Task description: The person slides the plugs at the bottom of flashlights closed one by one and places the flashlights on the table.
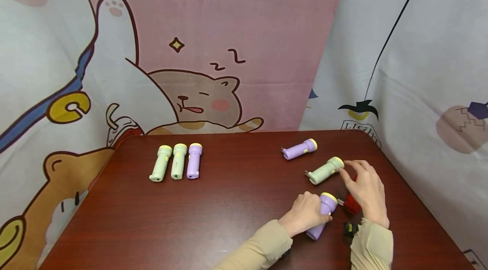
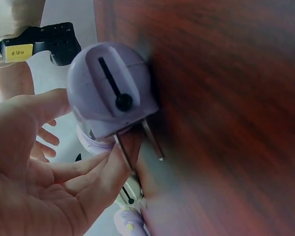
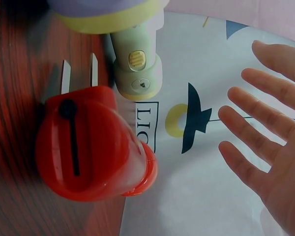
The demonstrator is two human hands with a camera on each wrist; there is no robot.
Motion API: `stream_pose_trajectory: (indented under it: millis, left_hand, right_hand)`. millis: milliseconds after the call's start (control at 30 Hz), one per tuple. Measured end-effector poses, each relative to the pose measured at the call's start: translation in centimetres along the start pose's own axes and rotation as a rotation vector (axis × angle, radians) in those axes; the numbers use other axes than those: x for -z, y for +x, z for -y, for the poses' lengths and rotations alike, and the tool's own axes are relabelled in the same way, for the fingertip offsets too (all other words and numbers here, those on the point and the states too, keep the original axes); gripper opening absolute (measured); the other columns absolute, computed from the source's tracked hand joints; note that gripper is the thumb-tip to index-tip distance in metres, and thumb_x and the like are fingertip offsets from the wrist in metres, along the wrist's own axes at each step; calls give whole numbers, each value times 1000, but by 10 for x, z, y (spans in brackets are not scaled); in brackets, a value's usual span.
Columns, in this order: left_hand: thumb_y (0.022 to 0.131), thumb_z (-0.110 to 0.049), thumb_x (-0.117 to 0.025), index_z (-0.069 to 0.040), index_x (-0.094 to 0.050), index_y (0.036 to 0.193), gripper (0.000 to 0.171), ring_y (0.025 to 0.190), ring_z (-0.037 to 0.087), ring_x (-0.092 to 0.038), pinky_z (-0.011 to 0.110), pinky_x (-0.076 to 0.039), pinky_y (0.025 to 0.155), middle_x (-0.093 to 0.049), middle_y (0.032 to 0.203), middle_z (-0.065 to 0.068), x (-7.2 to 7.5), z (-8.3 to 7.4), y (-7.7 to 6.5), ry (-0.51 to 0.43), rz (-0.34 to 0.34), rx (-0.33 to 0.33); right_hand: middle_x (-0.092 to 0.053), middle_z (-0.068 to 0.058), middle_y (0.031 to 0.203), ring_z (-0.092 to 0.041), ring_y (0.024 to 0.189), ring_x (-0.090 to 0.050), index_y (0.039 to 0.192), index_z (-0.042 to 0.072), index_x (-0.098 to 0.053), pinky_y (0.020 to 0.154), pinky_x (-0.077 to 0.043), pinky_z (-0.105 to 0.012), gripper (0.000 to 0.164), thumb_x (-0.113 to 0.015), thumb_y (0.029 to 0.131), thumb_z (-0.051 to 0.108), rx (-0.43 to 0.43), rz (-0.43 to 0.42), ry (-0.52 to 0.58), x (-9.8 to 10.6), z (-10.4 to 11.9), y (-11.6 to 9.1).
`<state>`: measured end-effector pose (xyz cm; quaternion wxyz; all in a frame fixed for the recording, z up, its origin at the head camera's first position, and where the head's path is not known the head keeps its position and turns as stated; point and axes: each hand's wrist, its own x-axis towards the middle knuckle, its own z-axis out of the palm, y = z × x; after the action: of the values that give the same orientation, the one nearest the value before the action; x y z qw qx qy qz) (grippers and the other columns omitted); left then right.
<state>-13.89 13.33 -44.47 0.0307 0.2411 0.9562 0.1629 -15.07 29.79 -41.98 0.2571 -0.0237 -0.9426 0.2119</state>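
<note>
My left hand [image 1: 303, 214] grips a purple flashlight [image 1: 327, 205] with a yellow rim at the table's near right. In the left wrist view its rounded tail [image 2: 108, 78] shows a black slot and two metal plug prongs [image 2: 154, 140], with the thumb and fingers around the body. My right hand [image 1: 367, 191] is spread with straight fingers over a red flashlight [image 1: 351, 205], which it partly hides in the head view. The right wrist view shows the red flashlight [image 3: 88, 147] lying with its prongs out, apart from the fingers [image 3: 246, 123].
A green flashlight [image 1: 325, 171] lies just left of the right fingertips, and a purple one [image 1: 300, 150] lies behind it. Two green flashlights [image 1: 160, 164] and a purple one [image 1: 194, 161] stand in a row at the far left. A patterned curtain [image 1: 244, 28] hangs behind the brown table [image 1: 213, 202].
</note>
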Motion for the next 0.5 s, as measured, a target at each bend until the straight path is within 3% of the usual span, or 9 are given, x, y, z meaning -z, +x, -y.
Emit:
stream_pose_trajectory:
  millis: [267,500]
  left_hand:
    - [72,-45,-78,-16,-62,61,35,50,9,-49,21,-36,45,-54,56,-4,0,4,0,-91,5,80]
    - [72,-40,-77,-15,-61,63,32,46,8,-49,20,-36,40,-54,54,-4,7,14,-2,-200,-33,117]
  right_hand:
    - [-58,-22,113,-43,104,-53,111,0,-65,80,-42,-60,32,-69,85,19,8,3,4,-2,2,1]
    - [-60,-21,110,-41,101,-55,109,-2,-65,78,-44,-59,32,-69,84,18,41,-15,6,-6,5,1]
